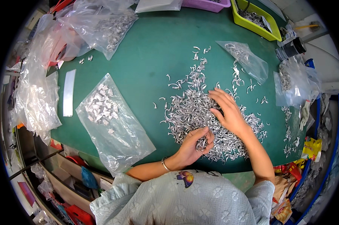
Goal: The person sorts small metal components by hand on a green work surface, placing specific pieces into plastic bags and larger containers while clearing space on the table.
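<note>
Your largest surface is the green tabletop (147, 56), and the broad pile of small curved silver pieces (184, 112) lies on it right of centre, just ahead of your body. On the left edge you have a crumpled mass of clear plastic bags (38, 101); between it and the pile, a clear flat bag (130, 138) slants toward you with white fragments (101, 105) gathered in its far half. Toward the far left, another clear bag (115, 33) holds silver pieces, and a smaller clear pouch (253, 69) lies beyond the pile to the right, with silver pieces inside. At the far edge, a yellow-green tray (252, 29) sits to the right of a purple tray (207, 5). Your right hand (228, 110) lies palm down over the pile's right half, its fingers extended and loosely spread, thumb apart from them. Your left hand (193, 146) is at the near side of the pile, fingers curled toward the thumb; silver pieces show within the curl, but you cannot tell whether they are gripped. A pale flat strip (69, 93) lies beside the bag mass, and a bracelet (165, 164) circles your left wrist. Smallest are single stray curved pieces (162, 98) just left of the pile.
</note>
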A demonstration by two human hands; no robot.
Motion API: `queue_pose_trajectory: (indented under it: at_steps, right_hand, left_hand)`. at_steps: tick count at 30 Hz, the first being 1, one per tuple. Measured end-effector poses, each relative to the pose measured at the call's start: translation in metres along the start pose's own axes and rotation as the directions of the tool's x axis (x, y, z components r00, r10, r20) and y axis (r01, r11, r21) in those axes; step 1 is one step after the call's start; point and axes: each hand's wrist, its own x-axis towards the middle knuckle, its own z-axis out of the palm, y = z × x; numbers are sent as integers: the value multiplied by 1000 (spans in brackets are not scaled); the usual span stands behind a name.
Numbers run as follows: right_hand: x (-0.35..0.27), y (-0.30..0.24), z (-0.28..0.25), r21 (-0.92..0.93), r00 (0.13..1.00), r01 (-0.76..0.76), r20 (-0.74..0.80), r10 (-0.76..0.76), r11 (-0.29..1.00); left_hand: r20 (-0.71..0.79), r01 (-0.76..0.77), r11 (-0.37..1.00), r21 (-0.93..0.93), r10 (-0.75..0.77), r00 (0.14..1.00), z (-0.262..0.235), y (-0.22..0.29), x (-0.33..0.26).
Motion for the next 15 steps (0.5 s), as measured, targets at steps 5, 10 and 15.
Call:
queue_pose_trajectory:
  at_steps: [5, 10, 15]
  right_hand:
    - [-26, -10, -7, 93, 996, -16, -90, 25, 995]
    - [-31, 2, -21, 434, 970, -134, -128, 208, 891]
    - [8, 24, -14, -30, 932, -132, -344, 113, 991]
  left_hand:
    - [-7, -3, 1000, 30, 3, 1000, 2, 1, 0]
    - [20, 3, 1000, 23, -4, 1000, 1, 1, -1]
    - [43, 56, 997, 53, -59, 997, 2, 2, 0]
